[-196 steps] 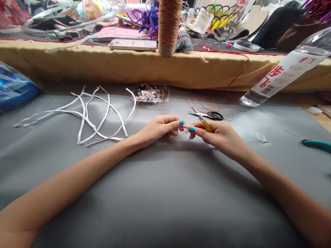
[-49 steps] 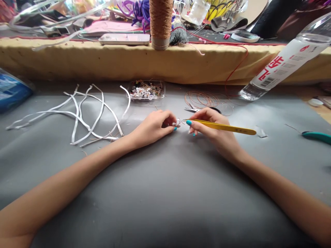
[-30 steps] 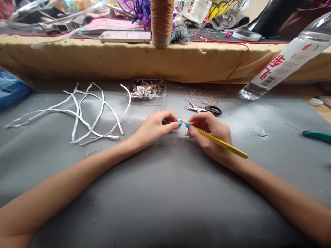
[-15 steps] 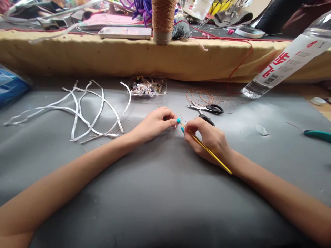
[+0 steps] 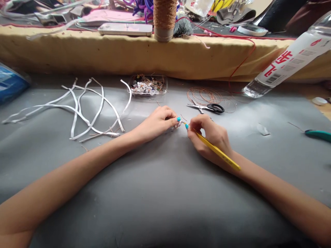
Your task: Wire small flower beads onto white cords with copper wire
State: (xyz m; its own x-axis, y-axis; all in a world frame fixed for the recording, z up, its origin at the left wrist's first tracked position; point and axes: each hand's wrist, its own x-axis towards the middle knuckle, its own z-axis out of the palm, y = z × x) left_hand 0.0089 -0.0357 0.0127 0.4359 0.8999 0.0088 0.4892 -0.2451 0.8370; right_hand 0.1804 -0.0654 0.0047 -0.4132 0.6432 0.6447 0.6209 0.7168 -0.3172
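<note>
My left hand [image 5: 163,120] is closed, thumb against fingers, pinching a small whitish piece [image 5: 177,125] that looks like a bead; most of it is hidden by the fingertips. A thin brown thread [image 5: 183,117] sticks up beside it. My right hand [image 5: 210,134] grips a pair of yellow tweezers [image 5: 219,152] like a pen. Their tips reach the small piece at my left fingertips, though I cannot tell if they touch it. Just behind my right hand lie black-handled scissors [image 5: 216,108], partly covered by it.
A clear tray [image 5: 148,93] of beads and thread bits stands behind my hands. White cords [image 5: 89,124] lie at left, a coil of brown thread [image 5: 204,96] behind the scissors. At right are a tilted bottle [image 5: 281,63] and a teal-handled tool [image 5: 318,135]. A thread cone [image 5: 164,19] stands on the raised ledge.
My right hand has shifted slightly right, and the tweezers have rolled so their broad side shows. More of the whitish piece is visible at my left fingertips.
</note>
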